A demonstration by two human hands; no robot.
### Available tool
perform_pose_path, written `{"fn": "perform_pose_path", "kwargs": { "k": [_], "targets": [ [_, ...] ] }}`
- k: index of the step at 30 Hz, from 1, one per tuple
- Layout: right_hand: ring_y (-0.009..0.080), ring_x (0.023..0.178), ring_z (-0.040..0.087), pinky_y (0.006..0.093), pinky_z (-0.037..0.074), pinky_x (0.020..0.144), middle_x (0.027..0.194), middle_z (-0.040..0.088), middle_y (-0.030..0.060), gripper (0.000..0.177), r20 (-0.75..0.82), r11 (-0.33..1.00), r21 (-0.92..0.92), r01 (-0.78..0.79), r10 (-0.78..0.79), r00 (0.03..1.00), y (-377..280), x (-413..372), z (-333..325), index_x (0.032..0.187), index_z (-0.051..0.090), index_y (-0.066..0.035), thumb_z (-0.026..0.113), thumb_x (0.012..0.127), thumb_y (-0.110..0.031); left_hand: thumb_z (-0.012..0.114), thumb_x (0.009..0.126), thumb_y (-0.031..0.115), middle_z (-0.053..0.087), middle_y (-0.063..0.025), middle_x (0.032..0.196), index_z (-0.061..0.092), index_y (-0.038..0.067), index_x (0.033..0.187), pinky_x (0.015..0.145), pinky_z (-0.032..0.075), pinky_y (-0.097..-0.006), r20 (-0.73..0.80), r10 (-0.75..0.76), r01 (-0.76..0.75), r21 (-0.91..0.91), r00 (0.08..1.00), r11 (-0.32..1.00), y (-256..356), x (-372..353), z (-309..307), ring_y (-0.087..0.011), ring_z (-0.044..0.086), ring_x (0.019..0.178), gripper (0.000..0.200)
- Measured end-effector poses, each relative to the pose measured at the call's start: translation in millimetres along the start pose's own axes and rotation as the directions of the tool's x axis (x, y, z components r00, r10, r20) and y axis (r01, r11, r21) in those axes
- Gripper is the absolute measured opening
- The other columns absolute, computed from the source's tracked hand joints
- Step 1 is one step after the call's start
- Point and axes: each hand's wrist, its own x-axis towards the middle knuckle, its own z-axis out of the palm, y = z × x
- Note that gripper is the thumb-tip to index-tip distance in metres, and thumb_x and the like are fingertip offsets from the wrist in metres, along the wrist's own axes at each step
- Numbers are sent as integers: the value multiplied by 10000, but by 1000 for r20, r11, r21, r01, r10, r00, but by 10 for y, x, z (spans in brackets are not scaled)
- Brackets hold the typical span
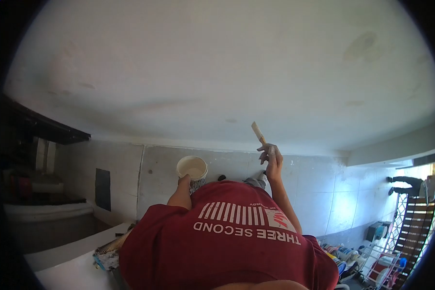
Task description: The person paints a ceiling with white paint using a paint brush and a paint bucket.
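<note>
My right hand [271, 153] is closed on the handle of a paintbrush [257, 130]. The brush's pale bristles point up and to the left, close in front of the white wall [227, 77]. Lower and further left, my left hand [184, 180] is at the near rim of a round white bucket [192, 166] and holds it; its fingers are mostly hidden. Pale paint or a similar liquid shows inside the bucket. Faint darker patches mark the wall surface.
Grey floor tiles [304, 179] run along the wall's foot. On the far right, another person in dark trousers [408, 181] is near a slatted wooden piece [411, 227]. A white rack [374, 261] with assorted items is at the lower right. A dark ledge [43, 125] juts out at left.
</note>
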Motion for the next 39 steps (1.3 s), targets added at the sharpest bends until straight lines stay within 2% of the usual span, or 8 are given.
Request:
{"fn": "perform_pose_path", "kwargs": {
  "k": [5,7,12,20,25,28,32,39],
  "targets": [
    [135,702,649,271,535,599,1038,738,136,341,383,913,-265,310,-195,903,-643,615,552,1301,558,62,519,995,-82,571,886,223,665,-142,985,571,37,1243,605,570,-409,42,27,-29,38,999,999,64,-10,50,-248,679,736,403],
    [121,703,649,277,538,597,1063,739,116,346,403,890,-234,392,-277,872,-993,916,878,1308,561,50,536,985,-71,569,880,221,670,-163,1100,515,58,1387,632,573,-393,104,-29,25,42,994,999,141,-144,11,-254,700,753,535],
    [117,712,633,270,542,610,1040,737,129,323,492,866,-168,470,-340,802,-1489,1598,1398,1264,609,56,549,998,-116,555,888,216,672,-161,1078,520,42,1356,652,575,-414,69,-13,6,105,998,994,-239,793,110,-253,698,781,500],
    [95,556,541,260,464,558,656,657,39,262,329,935,-231,271,-187,926,-1336,2098,1462,946,740,36,664,948,-215,534,901,153,654,-136,1087,489,122,1374,633,586,-428,76,-61,59,28,995,998,49,-72,-173,-255,692,761,477],
    [103,550,544,267,466,547,692,681,71,284,272,948,-170,270,-218,937,-1243,2086,1337,929,728,51,662,951,-224,535,915,163,650,-137,1074,434,191,1415,590,587,-421,39,-96,95,27,995,995,40,-12,-332,-250,686,722,512],
    [105,559,549,267,473,555,797,720,126,288,258,940,-183,289,-238,937,-1289,2077,1227,975,704,79,634,966,-200,538,917,169,648,-139,1071,437,170,1411,578,583,-415,21,-28,29,-58,999,998,-43,151,-305,-243,678,702,504],
    [121,567,569,271,491,551,879,734,174,299,234,938,-228,260,-206,950,-1200,1867,1155,1029,683,103,612,977,-183,543,911,176,658,-139,1070,490,128,1369,579,580,-392,40,-126,127,-33,991,991,61,5,-336,-233,680,701,464],
    [149,643,632,271,525,579,945,716,166,247,313,975,17,222,-216,925,-1315,1325,1170,1112,673,92,641,956,-96,561,878,181,675,-142,1054,536,65,1327,609,585,-398,37,-37,38,-26,999,999,-35,211,-90,-239,689,734,464]
  ]
}}
